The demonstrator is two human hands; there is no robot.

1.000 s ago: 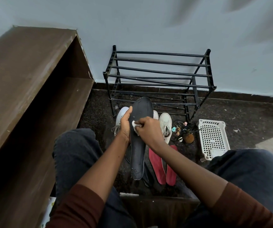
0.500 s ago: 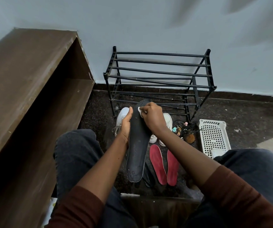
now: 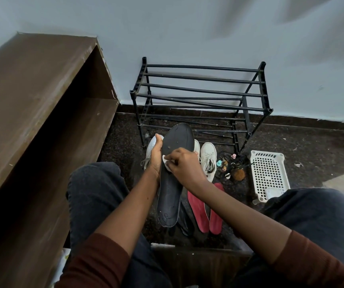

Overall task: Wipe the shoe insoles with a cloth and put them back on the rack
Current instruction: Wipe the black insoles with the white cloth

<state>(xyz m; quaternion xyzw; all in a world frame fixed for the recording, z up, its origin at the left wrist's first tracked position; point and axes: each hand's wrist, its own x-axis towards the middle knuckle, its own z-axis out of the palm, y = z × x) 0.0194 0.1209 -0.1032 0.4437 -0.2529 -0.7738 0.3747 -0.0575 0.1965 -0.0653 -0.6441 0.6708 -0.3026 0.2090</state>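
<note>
My left hand (image 3: 156, 155) grips the left edge of a long black insole (image 3: 172, 190), held up between my knees with its toe pointing away. My right hand (image 3: 184, 166) pinches a small white cloth (image 3: 166, 162) and presses it on the insole's middle. Two red insoles (image 3: 205, 210) lie side by side on the floor below my right forearm. Another dark insole (image 3: 184, 220) lies partly hidden under the held one. The black metal rack (image 3: 200, 94) stands against the wall beyond, its bars bare.
White sneakers (image 3: 208, 159) sit on the dark floor in front of the rack. A white perforated basket (image 3: 269, 175) lies at the right, with small bottles and a brush (image 3: 238, 173) beside it. A brown wooden shelf unit (image 3: 32, 104) fills the left side.
My right hand with the cloth went up to the insole's toe and has come back down to its middle. The left hand keeps its hold.
</note>
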